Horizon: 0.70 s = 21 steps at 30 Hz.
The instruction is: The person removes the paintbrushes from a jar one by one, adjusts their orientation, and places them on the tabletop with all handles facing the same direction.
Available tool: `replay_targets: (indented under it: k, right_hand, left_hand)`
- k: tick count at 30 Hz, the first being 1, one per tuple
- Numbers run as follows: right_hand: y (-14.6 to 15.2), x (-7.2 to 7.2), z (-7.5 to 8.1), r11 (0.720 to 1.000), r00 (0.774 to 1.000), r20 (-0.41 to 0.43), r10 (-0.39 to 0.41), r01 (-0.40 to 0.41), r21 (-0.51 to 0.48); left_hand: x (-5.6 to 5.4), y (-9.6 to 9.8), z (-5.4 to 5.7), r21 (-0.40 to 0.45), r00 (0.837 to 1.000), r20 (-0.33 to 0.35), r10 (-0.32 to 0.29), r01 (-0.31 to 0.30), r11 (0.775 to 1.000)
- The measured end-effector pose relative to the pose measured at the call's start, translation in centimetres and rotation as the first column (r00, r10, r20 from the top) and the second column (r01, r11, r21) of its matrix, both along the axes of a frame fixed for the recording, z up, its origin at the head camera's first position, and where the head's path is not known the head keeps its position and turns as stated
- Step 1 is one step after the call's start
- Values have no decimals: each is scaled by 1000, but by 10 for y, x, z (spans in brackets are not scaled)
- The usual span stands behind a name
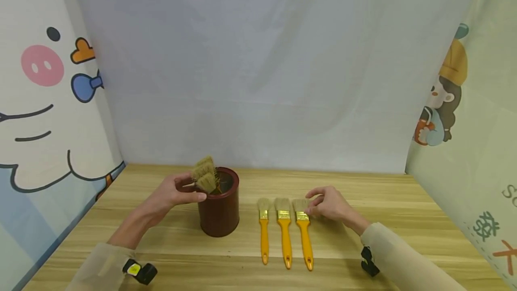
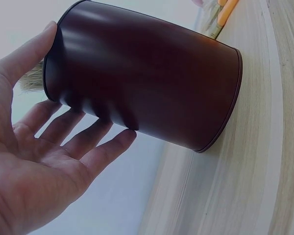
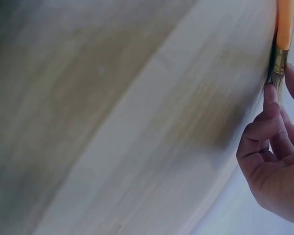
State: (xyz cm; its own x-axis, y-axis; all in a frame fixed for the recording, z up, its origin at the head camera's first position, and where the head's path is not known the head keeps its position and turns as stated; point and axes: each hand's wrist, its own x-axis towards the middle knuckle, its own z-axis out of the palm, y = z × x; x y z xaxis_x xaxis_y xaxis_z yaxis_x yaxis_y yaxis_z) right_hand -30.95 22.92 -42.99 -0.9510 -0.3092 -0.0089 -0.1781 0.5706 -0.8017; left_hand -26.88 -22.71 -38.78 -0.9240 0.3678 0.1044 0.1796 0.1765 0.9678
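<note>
A dark red cylindrical pot [image 1: 219, 213] stands upright on the table. Paintbrushes inside it show their pale bristles [image 1: 206, 175] above the rim; their handles are hidden. My left hand [image 1: 177, 191] touches the pot's left side, thumb [image 2: 34, 49] by the rim and loosely extended fingers [image 2: 95, 139] along the wall. Three yellow-handled paintbrushes lie side by side, bristles pointing away: a left one [image 1: 264, 232], a middle one [image 1: 284, 235] and a right one [image 1: 304, 237]. At the right paintbrush's bristle end, my right hand [image 1: 330, 205] pinches it between thumb and finger.
The wooden table [image 1: 194, 264] runs back to a pale cloth wall [image 1: 258, 80]. Printed cartoon panels stand at the left [image 1: 40, 116] and right [image 1: 464, 169]. Each sleeve carries a black wrist device, one on the left [image 1: 141, 271] and one on the right [image 1: 368, 262].
</note>
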Motion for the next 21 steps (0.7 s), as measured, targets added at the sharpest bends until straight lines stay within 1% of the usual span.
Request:
replay_targets:
  k: [10,16,21]
  right_hand:
    - [-1,1,1,1000,1000,-10,-11,11,6]
    - [0,2,0,1000,1000,1,-28,28,-2]
    - [2,2,3,1000,999,-28,-24,24,8]
  left_hand:
    - [1,0,0,-1,1000,-4,6,-6,1000]
    - [2,0,1,-6,1000,-5,2,-2,1000]
    - [2,0,1,-5,1000,-9,3,-3,1000]
